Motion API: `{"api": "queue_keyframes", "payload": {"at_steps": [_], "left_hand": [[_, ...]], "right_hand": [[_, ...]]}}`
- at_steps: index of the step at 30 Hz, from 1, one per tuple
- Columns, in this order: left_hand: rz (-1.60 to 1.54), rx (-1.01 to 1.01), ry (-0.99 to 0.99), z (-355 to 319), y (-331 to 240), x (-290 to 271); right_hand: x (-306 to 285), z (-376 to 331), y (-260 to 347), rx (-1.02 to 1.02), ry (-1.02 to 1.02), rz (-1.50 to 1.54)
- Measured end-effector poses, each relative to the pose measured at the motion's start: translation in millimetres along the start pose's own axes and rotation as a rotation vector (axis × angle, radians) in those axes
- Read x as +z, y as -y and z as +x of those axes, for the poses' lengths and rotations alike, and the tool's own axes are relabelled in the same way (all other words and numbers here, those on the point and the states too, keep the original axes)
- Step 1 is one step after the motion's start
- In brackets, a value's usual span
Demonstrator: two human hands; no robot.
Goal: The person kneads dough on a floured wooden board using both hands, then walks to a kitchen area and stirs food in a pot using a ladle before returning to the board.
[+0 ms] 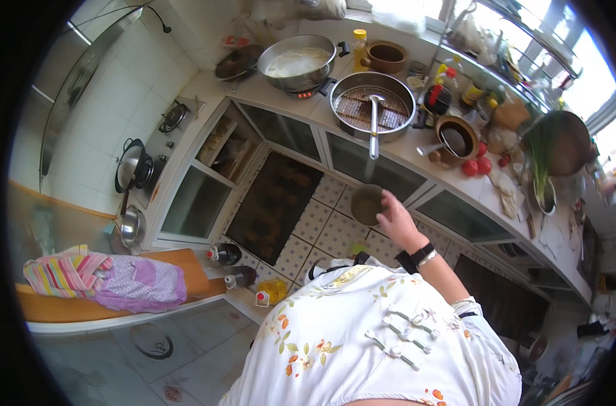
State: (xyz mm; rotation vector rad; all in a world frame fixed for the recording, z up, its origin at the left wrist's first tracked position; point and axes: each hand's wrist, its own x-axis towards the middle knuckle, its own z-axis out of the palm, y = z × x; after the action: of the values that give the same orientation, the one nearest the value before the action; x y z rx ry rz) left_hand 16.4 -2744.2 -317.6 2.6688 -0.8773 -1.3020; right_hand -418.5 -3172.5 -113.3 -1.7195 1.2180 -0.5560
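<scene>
My right hand (397, 220) is held out in front of my body, its fingers loosely bent and apart, with nothing seen in them. A black band and a bracelet (426, 258) circle that wrist. In this view the hand overlaps the edge of a grey round bin (366, 205) on the floor; I cannot tell whether they touch. My left hand is out of view. On the counter ahead stands a wide steel pan (345, 122) with a metal ladle (374, 128) across it. Left of it, a steel pot (300, 62) with pale contents sits on a lit cooker (304, 94).
A brown clay pot (457, 135), tomatoes (477, 166), bottles and green onions (542, 162) crowd the counter's right side. A dark mat (274, 206) lies on the tiled floor. Bottles (240, 277) stand by a wooden ledge (191, 271) bearing folded cloths (142, 283). A wok (130, 166) is at left.
</scene>
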Motion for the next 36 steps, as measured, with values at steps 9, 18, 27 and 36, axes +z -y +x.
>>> {"api": "queue_keyframes", "payload": {"at_steps": [9,18,27,36], "left_hand": [[-0.2,0.145,-0.22,117,-140,-142],[0.244,0.127,0.181,328,-191,-263],[-0.316,0.371,-0.063,552,-369,-444],[0.377,0.442,0.286,579,-390,-455]], "right_hand": [[-11,199,66,0.234,-0.219,-0.515],[5,283,43,0.609,-0.347,-0.603],[-10,266,186,0.525,-0.647,-0.116],[-51,377,397,0.327,-0.162,-0.536]]}}
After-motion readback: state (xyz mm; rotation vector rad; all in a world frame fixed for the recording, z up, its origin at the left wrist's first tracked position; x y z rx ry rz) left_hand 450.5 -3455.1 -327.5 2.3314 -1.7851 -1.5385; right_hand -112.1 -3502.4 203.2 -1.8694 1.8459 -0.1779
